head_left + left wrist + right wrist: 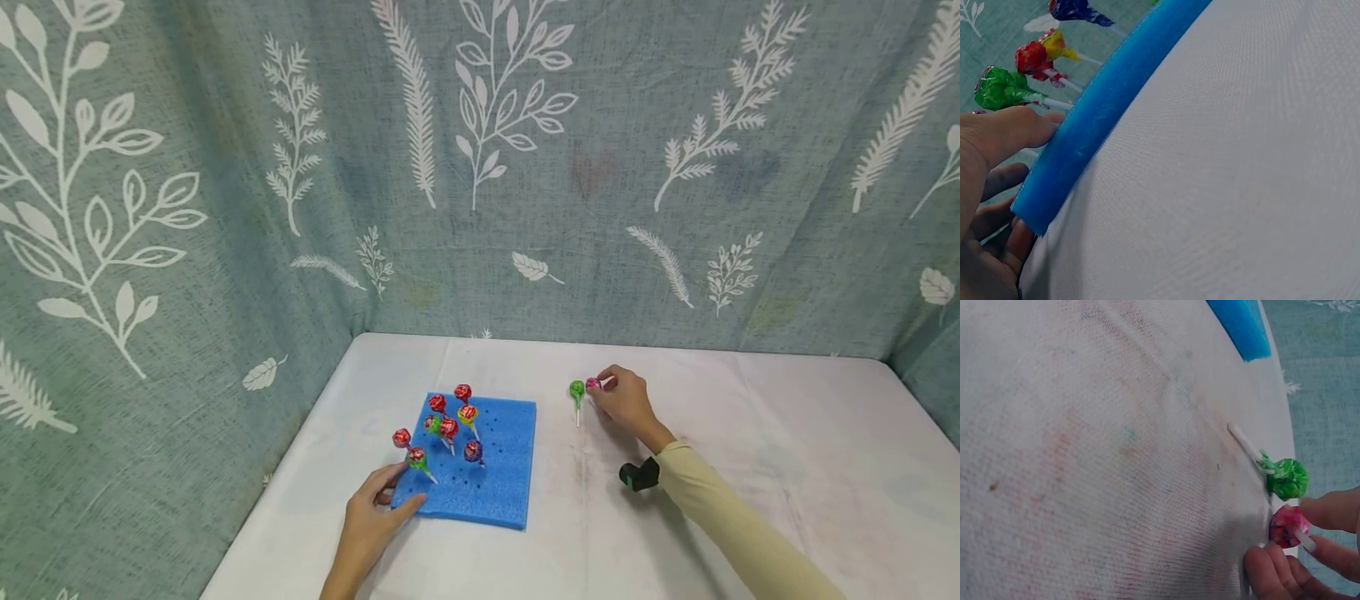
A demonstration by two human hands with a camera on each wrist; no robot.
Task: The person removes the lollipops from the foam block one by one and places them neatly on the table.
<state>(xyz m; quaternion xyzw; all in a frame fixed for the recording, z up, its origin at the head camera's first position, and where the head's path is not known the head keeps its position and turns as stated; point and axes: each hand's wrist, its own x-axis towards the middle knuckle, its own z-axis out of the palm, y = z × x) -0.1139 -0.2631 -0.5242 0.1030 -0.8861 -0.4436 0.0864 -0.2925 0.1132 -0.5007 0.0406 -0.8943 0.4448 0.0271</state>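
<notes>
My left hand (372, 518) grips the near left corner of a blue foam board (495, 496), thumb on its top face and fingers around the side edge. Several wrapped lollipops stand in the board's holes, among them a purple one (472, 452), a yellow and red one (467, 414) and a green and red one (417, 457). Right of the board, my right hand (628, 407) pinches a pink lollipop (1288, 526) between thumb and fingers, low over the table. Just left of it lies a green lollipop (577, 390), its white stick pointing toward me.
A white cloth covers the table (810, 467). Behind and to the left hangs a grey-green curtain (525, 275) with white leaf prints. A small black object (637, 475) shows beside the right sleeve (720, 500). Small holes dot the board's top.
</notes>
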